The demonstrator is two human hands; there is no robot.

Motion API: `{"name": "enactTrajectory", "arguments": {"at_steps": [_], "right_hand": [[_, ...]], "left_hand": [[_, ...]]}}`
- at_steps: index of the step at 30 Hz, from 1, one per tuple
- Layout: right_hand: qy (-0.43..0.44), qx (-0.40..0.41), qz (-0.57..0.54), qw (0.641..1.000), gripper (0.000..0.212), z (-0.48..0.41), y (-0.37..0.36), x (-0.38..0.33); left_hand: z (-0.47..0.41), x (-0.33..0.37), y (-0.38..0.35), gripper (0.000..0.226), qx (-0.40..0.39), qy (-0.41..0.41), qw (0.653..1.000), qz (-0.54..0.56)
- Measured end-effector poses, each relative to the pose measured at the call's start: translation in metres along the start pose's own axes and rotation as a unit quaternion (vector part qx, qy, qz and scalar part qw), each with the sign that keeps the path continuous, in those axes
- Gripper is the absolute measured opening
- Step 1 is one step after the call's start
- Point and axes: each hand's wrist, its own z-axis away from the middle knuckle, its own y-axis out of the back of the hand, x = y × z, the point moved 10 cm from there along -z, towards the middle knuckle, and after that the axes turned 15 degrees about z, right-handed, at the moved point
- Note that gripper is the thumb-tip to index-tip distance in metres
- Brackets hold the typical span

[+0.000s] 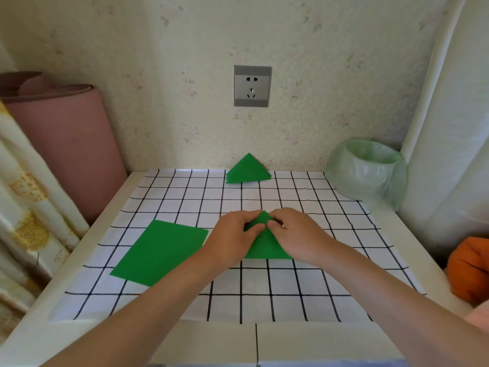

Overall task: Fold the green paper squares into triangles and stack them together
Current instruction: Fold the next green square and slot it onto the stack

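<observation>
Forearms, two, bare, enter over the near edge of the bench (39,327) with its checked cloth (291,284). Leftmost, a pink roll (66,144) leans at the wall beside the bench; next, green paper squares (161,251) lie flat on the cloth's left half; at centre, left hand (232,234) and right hand (296,231) both pinch the far tip of a green triangle (264,247) lying on the cloth. Stack of folded triangles (247,170) at the back edge below a wall socket (252,86); bag-lined bin (367,170) at the far right corner; orange bundle (468,271) off the bench's right side.

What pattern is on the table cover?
White with a black grid, the table cover, seen in the head view.
</observation>
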Motion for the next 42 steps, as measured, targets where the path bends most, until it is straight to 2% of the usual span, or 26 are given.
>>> {"name": "enactTrajectory", "arguments": {"at_steps": [7, 10, 14, 18, 21, 27, 30, 32, 35, 39, 42], "right_hand": [[-0.074, 0.001, -0.083, 0.994, 0.013, -0.005, -0.001, 0.018], [-0.087, -0.019, -0.073, 0.993, 0.015, -0.005, -0.008, 0.022], [-0.097, -0.051, -0.048, 0.993, 0.019, -0.007, -0.023, 0.025], [-0.100, -0.060, 0.004, 0.993, 0.019, -0.008, -0.034, 0.026], [-0.091, -0.047, 0.053, 0.993, 0.020, -0.007, -0.033, 0.020], [-0.048, 0.023, 0.166, 0.985, 0.020, -0.004, -0.022, 0.010], [-0.023, 0.065, 0.188, 0.980, 0.029, -0.004, -0.014, 0.007], [0.011, 0.077, 0.208, 0.975, 0.027, -0.003, -0.010, 0.001], [0.051, 0.041, 0.217, 0.974, 0.020, 0.000, -0.015, -0.004], [0.052, 0.019, 0.206, 0.977, 0.022, 0.002, -0.016, -0.001], [0.053, 0.019, 0.202, 0.978, 0.023, 0.003, -0.016, 0.000]], "left_hand": [[0.000, -0.011, -0.012, 0.032, -0.016, 0.043, 0.999, -0.005], [0.001, -0.014, -0.017, 0.033, -0.029, 0.060, 0.997, -0.042], [0.001, -0.024, -0.021, 0.019, -0.068, 0.084, 0.985, -0.134], [-0.001, -0.033, -0.019, 0.015, -0.071, 0.100, 0.969, -0.212], [-0.002, -0.033, -0.020, 0.042, -0.062, 0.102, 0.968, -0.221], [-0.007, -0.037, -0.020, 0.060, -0.036, 0.088, 0.971, -0.219], [-0.008, -0.037, -0.019, 0.057, -0.027, 0.078, 0.976, -0.201], [-0.009, -0.035, -0.020, 0.052, -0.028, 0.068, 0.978, -0.193], [-0.009, -0.031, -0.020, 0.042, -0.031, 0.045, 0.980, -0.193], [-0.006, -0.020, -0.023, 0.020, -0.031, -0.007, 0.975, -0.221], [-0.001, -0.006, -0.026, 0.014, -0.030, -0.057, 0.968, -0.241]]}}
